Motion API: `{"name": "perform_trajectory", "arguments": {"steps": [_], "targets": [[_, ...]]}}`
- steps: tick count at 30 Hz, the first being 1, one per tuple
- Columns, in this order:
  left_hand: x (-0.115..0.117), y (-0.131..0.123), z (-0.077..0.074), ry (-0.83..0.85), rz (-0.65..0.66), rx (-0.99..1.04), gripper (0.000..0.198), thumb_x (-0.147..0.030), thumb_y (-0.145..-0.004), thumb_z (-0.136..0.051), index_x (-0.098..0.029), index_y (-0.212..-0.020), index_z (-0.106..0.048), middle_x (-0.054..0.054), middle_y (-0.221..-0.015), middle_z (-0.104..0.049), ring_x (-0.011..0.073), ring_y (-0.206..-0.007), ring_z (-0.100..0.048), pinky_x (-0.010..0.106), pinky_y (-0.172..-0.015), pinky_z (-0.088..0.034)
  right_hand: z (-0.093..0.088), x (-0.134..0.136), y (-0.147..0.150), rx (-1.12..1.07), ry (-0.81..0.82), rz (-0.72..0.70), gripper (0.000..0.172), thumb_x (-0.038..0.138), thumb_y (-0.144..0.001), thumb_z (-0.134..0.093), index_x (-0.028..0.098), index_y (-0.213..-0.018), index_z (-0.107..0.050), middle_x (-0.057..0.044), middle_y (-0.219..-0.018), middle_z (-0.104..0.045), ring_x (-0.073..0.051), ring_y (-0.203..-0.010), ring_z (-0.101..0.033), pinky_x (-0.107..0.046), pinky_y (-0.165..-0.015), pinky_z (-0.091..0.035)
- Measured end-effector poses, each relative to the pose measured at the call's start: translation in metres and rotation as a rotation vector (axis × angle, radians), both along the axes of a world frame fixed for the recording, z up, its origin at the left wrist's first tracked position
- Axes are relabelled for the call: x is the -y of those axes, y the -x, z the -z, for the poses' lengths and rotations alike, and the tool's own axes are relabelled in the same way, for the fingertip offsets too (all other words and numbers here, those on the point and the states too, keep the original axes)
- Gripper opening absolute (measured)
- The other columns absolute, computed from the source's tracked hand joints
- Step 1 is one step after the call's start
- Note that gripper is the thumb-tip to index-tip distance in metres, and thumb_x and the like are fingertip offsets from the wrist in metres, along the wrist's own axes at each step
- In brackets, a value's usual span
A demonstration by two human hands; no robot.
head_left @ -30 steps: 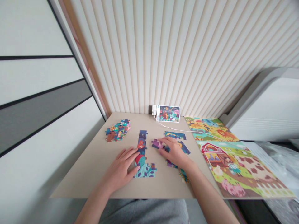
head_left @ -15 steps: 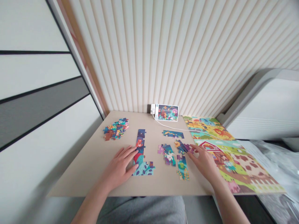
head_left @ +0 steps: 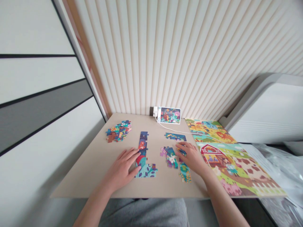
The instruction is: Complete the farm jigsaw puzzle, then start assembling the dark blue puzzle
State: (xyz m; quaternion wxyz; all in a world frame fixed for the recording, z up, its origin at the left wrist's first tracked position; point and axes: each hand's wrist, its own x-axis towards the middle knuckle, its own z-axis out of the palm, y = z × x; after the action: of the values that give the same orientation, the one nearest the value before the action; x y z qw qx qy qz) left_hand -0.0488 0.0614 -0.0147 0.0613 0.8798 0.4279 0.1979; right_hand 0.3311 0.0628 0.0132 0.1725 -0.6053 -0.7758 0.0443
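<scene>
My left hand (head_left: 126,168) lies flat on the table, fingers apart, its fingertips on the left edge of the L-shaped joined puzzle section (head_left: 148,170). My right hand (head_left: 191,157) covers several puzzle pieces right of centre; its fingers are spread over them and hide most of them. Just left of its fingertips sits a cluster with a white figure (head_left: 172,158). Below it shows a teal strip with yellow plants (head_left: 185,174). Farther back is a short dark blue strip (head_left: 175,136). A pile of loose pieces (head_left: 119,130) is at the back left.
A picture card (head_left: 169,115) leans against the pleated wall beside a white charger (head_left: 155,111). Its cable (head_left: 180,131) runs right across the table (head_left: 94,170). A farm puzzle (head_left: 239,168) and an animal puzzle (head_left: 210,130) lie at the right.
My right hand has moved left, from the purple pieces' right side to over them, and now covers them. My left hand has stayed in place on the L-shaped section. The view has shifted slightly.
</scene>
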Motion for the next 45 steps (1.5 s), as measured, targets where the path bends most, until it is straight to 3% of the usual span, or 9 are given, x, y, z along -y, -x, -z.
{"name": "perform_trajectory", "arguments": {"steps": [6,10,14,17,21,24,29,35,45], "targets": [[0.0,0.0,0.0,-0.008,0.0,-0.006,0.05,-0.042,-0.099,-0.053,-0.028,-0.147,-0.05,0.003,-0.154,-0.049,0.0271,-0.143,-0.043,0.052,-0.122,-0.032,-0.002,-0.011,0.015,0.029,0.07,-0.108,0.043,0.048,-0.092,-0.065,0.033,-0.132,-0.065,-0.009,-0.139,-0.06,-0.029,-0.135,-0.049,-0.048,-0.114,-0.031],[0.001,0.0,-0.001,-0.007,-0.003,-0.013,0.05,-0.042,-0.099,-0.052,-0.028,-0.147,-0.049,0.003,-0.154,-0.049,0.0267,-0.144,-0.042,0.052,-0.122,-0.032,-0.002,-0.017,0.022,-0.08,0.088,-0.089,0.036,0.044,-0.085,-0.073,0.028,-0.117,-0.071,-0.009,-0.129,-0.065,-0.029,-0.126,-0.055,-0.048,-0.111,-0.033],[0.0,0.0,0.0,-0.001,-0.005,-0.001,0.05,-0.042,-0.099,-0.053,-0.029,-0.147,-0.049,0.002,-0.154,-0.049,0.0265,-0.144,-0.042,0.051,-0.123,-0.032,0.0,-0.015,0.028,-0.294,0.102,-0.019,0.029,0.039,-0.085,-0.071,0.024,-0.109,-0.067,-0.004,-0.096,-0.072,-0.025,-0.093,-0.066,-0.038,-0.086,-0.048],[0.0,0.001,0.001,-0.006,-0.003,0.006,0.05,-0.041,-0.098,-0.054,-0.029,-0.147,-0.05,0.002,-0.153,-0.05,0.0268,-0.143,-0.043,0.051,-0.123,-0.032,0.002,-0.011,0.032,-0.481,0.13,-0.018,0.025,0.038,-0.093,-0.059,0.024,-0.111,-0.066,-0.001,-0.082,-0.068,-0.019,-0.072,-0.062,-0.032,-0.069,-0.048],[0.0,0.001,0.001,-0.009,0.001,0.012,0.052,-0.04,-0.098,-0.054,-0.03,-0.149,-0.048,0.003,-0.153,-0.05,0.0266,-0.143,-0.043,0.051,-0.123,-0.032,0.007,-0.012,0.031,-0.694,0.035,-0.006,0.039,0.042,-0.094,-0.057,0.024,-0.129,-0.063,-0.003,-0.089,-0.067,-0.019,-0.077,-0.063,-0.032,-0.073,-0.051],[-0.001,0.001,0.002,-0.01,0.003,0.001,0.053,-0.041,-0.098,-0.054,-0.029,-0.15,-0.046,0.003,-0.154,-0.049,0.0265,-0.143,-0.043,0.051,-0.123,-0.032,0.013,-0.016,0.027,-0.887,0.017,0.062,0.056,0.046,-0.09,-0.064,0.023,-0.14,-0.056,-0.004,-0.094,-0.068,-0.018,-0.07,-0.063,-0.031,-0.067,-0.053],[-0.001,0.001,0.002,-0.013,0.005,-0.022,0.053,-0.042,-0.099,-0.052,-0.029,-0.15,-0.046,0.004,-0.154,-0.048,0.0265,-0.144,-0.042,0.051,-0.123,-0.032,0.018,-0.018,0.019,-0.834,-0.108,0.21,0.045,0.05,-0.091,-0.06,0.02,-0.124,-0.07,-0.007,-0.091,-0.071,-0.019,-0.072,-0.062,-0.031,-0.065,-0.051],[-0.001,0.002,0.003,-0.021,0.012,0.003,0.053,-0.042,-0.099,-0.053,-0.029,-0.15,-0.047,0.004,-0.154,-0.05,0.0275,-0.143,-0.043,0.052,-0.122,-0.032,0.014,-0.019,0.004,-0.853,-0.284,0.375,0.05,0.051,-0.09,-0.061,0.018,-0.126,-0.067,-0.008,-0.096,-0.072,-0.02,-0.079,-0.063,-0.033,-0.072,-0.052],[0.0,0.001,0.0,0.001,0.004,0.01,0.052,-0.042,-0.098,-0.054,-0.029,-0.148,-0.049,0.003,-0.153,-0.05,0.0282,-0.143,-0.043,0.052,-0.122,-0.033,0.008,-0.019,0.004,-1.151,-0.196,0.344,0.051,0.051,-0.081,-0.075,0.018,-0.119,-0.067,-0.005,-0.089,-0.072,-0.019,-0.078,-0.068,-0.035,-0.077,-0.057]]}}
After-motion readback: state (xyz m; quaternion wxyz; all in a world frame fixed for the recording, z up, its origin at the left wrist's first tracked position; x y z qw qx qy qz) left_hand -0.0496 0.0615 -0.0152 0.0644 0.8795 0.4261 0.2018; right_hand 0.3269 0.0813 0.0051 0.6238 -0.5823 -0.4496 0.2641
